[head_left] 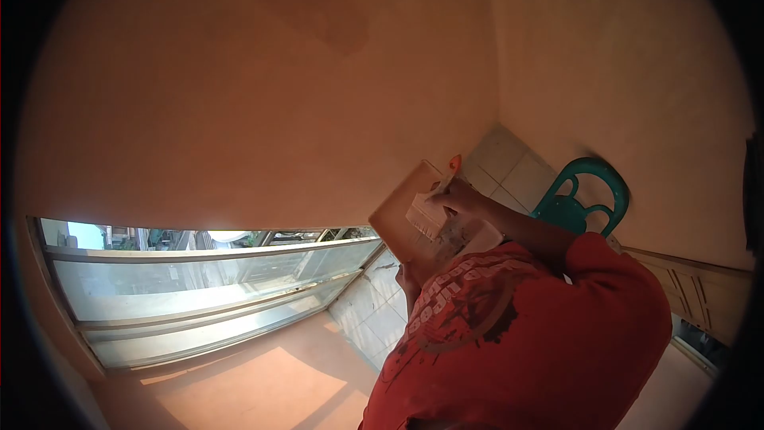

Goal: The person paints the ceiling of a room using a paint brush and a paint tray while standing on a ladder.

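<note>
Our right hand (455,196) closes around the orange-handled wide brush (426,213), over the brownish-orange board (395,205). Our left hand (408,278) is at the board's near edge, its fingers too obscured to tell. The green plastic chair (562,212) stands beyond our right forearm.

Strong daylight enters through the long, metal-framed glass window (215,287), whose outside view is washed out, and throws bright patches on the smooth orange wall (263,382). The upper area is dim; the hands look soft. Wide-angle distortion bends edges toward black, vignetted corners.
</note>
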Demonstrator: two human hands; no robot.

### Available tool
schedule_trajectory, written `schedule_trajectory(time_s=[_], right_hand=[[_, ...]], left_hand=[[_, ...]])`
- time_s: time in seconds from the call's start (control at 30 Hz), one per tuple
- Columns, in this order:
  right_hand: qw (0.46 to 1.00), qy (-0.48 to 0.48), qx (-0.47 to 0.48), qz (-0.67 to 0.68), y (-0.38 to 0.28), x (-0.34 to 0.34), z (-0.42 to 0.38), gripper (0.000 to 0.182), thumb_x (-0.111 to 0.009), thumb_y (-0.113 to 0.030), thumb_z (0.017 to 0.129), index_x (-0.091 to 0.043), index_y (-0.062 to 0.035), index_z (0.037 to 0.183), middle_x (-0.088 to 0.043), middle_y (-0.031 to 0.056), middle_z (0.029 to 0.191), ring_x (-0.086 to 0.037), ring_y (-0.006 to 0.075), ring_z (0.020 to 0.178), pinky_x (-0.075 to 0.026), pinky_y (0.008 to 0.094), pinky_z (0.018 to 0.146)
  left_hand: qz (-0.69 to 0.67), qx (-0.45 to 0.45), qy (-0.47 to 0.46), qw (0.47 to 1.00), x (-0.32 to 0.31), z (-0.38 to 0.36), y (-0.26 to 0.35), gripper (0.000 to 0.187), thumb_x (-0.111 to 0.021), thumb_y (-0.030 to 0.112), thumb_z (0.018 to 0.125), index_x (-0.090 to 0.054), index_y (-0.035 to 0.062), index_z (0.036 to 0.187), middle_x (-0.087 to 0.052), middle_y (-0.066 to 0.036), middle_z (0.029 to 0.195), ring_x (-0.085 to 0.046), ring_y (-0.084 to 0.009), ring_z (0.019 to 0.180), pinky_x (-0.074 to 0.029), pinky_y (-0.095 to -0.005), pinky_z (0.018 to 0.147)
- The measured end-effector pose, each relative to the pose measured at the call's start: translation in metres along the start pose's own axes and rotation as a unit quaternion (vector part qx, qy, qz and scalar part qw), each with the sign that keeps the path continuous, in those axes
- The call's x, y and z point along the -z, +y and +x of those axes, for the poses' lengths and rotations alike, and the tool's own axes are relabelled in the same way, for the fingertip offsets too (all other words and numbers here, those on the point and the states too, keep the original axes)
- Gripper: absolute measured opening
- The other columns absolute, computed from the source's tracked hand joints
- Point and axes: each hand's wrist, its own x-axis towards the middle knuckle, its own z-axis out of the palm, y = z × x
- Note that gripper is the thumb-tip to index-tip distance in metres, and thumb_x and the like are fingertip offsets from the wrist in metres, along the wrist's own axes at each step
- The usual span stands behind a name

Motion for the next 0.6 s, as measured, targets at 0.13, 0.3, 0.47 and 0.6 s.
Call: schedule_trajectory(time_s=[0.13, 0.3, 0.47, 0.6], right_hand=[[0.995, 0.061, 0.000, -0.079, 0.032, 0.002, 0.017, 0.040, -0.076, -0.039, 0.077, -0.068, -0.0005, 0.069, -0.066, 0.0129, 0.064, -0.067, 0.0238, 0.060, -0.051, 0.0364, 0.063], [0.955, 0.126, 0.020, -0.267, 0.029, -0.004, 0.012, 0.040, -0.077, -0.041, 0.076, -0.070, -0.0018, 0.079, -0.067, 0.0118, 0.063, -0.066, 0.0224, 0.059, -0.052, 0.0358, 0.064], [0.967, 0.092, 0.005, -0.238, 0.039, -0.019, 0.011, 0.038, -0.077, -0.039, 0.076, -0.068, -0.0021, 0.076, -0.067, 0.0128, 0.064, -0.068, 0.0250, 0.061, -0.053, 0.0367, 0.066], [0.959, 0.056, 0.039, -0.275, 0.041, -0.016, 0.010, 0.039, -0.074, -0.039, 0.075, -0.069, -0.0007, 0.078, -0.069, 0.0146, 0.074, -0.069, 0.0314, 0.070, -0.053, 0.0436, 0.067]], left_hand=[[0.015, 0.018, 0.004, 1.000, 0.012, 0.004, 0.002, 0.047, -0.064, 0.042, 0.097, -0.068, -0.0051, 0.099, -0.069, -0.007, 0.088, -0.061, -0.0133, 0.075, -0.049, -0.0277, 0.065], [0.016, 0.047, 0.014, 0.999, 0.016, -0.002, -0.008, 0.048, -0.065, 0.043, 0.097, -0.069, -0.0049, 0.098, -0.069, -0.007, 0.088, -0.060, -0.0131, 0.075, -0.049, -0.0279, 0.065], [0.005, 0.067, 0.026, 0.997, 0.015, -0.012, -0.021, 0.049, -0.065, 0.044, 0.096, -0.069, -0.0047, 0.097, -0.069, -0.007, 0.087, -0.060, -0.0129, 0.075, -0.049, -0.0281, 0.064], [-0.012, 0.061, 0.035, 0.997, 0.010, -0.008, -0.024, 0.049, -0.066, 0.044, 0.096, -0.070, -0.0045, 0.096, -0.069, -0.007, 0.087, -0.060, -0.0128, 0.075, -0.049, -0.0282, 0.064]])
